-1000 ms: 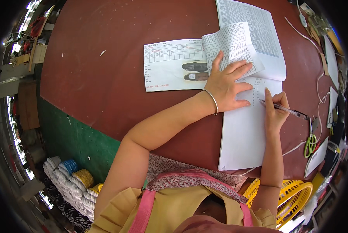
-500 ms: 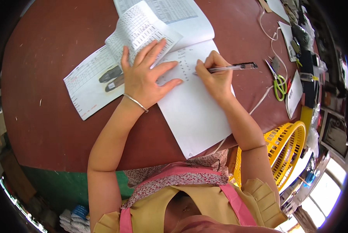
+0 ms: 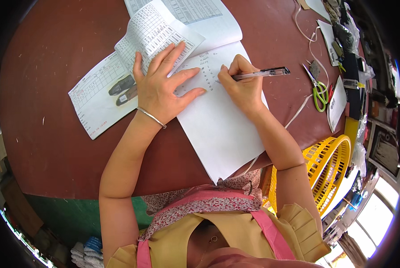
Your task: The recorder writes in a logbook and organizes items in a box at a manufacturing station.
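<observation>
My right hand (image 3: 241, 85) grips a clear ballpoint pen (image 3: 263, 73) with a black cap end, its tip down on the white page of an open ledger book (image 3: 217, 125). My left hand (image 3: 163, 85) lies flat with fingers spread, pressing down a folded-back printed table page (image 3: 157, 31) of the same book. A silver bangle circles the left wrist. Under the book's left edge sticks out a printed form sheet (image 3: 95, 100) with two pictures of dark shoes.
The book lies on a dark red table (image 3: 52, 134). Green-handled scissors (image 3: 318, 91), a white cord (image 3: 304, 35) and loose papers (image 3: 337, 105) sit to the right. A yellow plastic basket (image 3: 329, 169) stands beside the table at lower right. Clutter lines the far right edge.
The view has swung and closed in. My right hand has brought the pen from the right side onto the page; my left hand stays pressed on the folded page.
</observation>
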`<state>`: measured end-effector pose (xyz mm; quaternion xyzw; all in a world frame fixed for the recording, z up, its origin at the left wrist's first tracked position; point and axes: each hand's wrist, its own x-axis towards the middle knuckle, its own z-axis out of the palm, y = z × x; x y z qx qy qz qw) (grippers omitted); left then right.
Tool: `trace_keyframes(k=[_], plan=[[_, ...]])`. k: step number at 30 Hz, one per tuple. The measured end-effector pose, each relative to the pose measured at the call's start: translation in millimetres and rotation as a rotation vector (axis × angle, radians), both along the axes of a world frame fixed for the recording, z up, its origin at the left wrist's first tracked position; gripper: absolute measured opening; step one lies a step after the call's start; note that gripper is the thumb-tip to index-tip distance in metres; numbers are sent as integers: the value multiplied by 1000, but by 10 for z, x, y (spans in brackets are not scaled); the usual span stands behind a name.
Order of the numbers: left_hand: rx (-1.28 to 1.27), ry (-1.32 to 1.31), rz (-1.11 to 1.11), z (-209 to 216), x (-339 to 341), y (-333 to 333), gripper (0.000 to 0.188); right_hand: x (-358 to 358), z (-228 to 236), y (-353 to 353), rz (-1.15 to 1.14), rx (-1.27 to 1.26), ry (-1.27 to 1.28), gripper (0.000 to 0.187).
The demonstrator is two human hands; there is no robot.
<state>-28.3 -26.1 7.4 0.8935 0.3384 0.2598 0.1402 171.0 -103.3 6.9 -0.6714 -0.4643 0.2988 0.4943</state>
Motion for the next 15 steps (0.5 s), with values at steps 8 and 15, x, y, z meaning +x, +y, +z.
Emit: trace_keyframes(k=[8, 15], plan=[[3, -7, 28, -94, -39, 14, 40, 13, -104, 35, -19, 101, -65, 36], [-71, -77, -7, -56, -45, -14, 36, 1, -49, 22, -11, 52, 10, 39]])
